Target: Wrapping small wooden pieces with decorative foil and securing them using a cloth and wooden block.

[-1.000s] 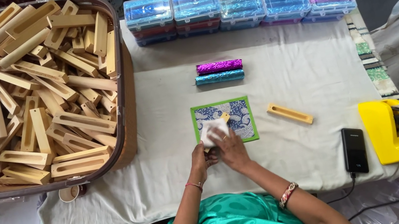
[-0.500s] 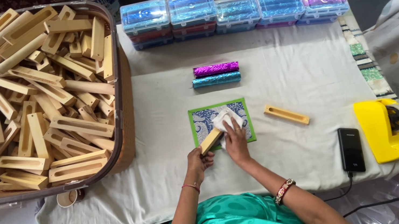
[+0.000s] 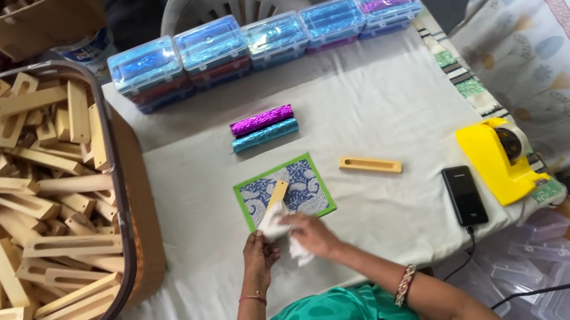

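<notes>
Low centre of frame: wiping stick point(image 3: 275, 199) with cloth point(image 3: 291, 238), left hand point(image 3: 257, 251) gripping stick, right hand point(image 3: 311, 232) closed on cloth.

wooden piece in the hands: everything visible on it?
The wooden piece is a pale, light-wood oblong bar. It tilts diagonally, its upper end over the green-bordered patterned mat. Its lower end is wrapped in a white cloth, gripped by the left hand, with the right hand alongside. Any slot is not visible.
</notes>
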